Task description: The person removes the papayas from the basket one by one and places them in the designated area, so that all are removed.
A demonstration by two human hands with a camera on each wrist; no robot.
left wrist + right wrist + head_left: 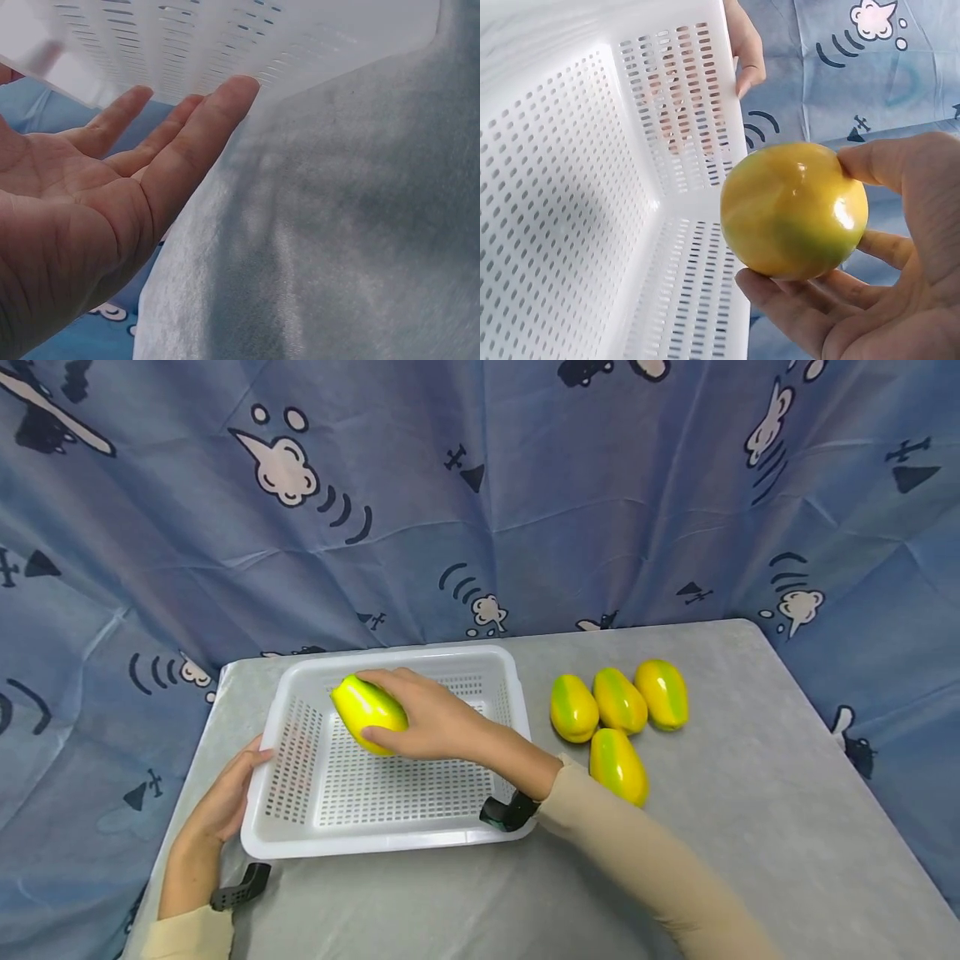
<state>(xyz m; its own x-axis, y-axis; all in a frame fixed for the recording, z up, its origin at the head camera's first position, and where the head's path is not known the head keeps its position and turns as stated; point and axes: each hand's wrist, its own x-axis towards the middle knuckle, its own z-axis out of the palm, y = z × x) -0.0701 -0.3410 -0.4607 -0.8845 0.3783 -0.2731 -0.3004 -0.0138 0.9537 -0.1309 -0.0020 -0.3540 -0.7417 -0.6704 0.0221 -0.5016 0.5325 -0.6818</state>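
Observation:
A white perforated plastic basket (420, 842) stands on the table. My right hand (431, 714) holds a glossy yellow-green papaya (369, 714) over the basket's left half, thumb on one side and fingers on the other. Seen from the right wrist, the papaya's rounded end (795, 214) faces the camera, in front of the basket's wall. My left hand (228, 797) is at the basket's left side. Its thumb lies on the rim, and its fingers (191, 154) reach long against the outer wall in the left wrist view. No fruit shows inside the basket.
Several more papayas (618, 700) lie in a group on the table to the right of the basket, one (618, 767) nearer and partly behind the right sleeve. A blue patterned curtain (480, 510) hangs behind the grey-covered table (772, 793).

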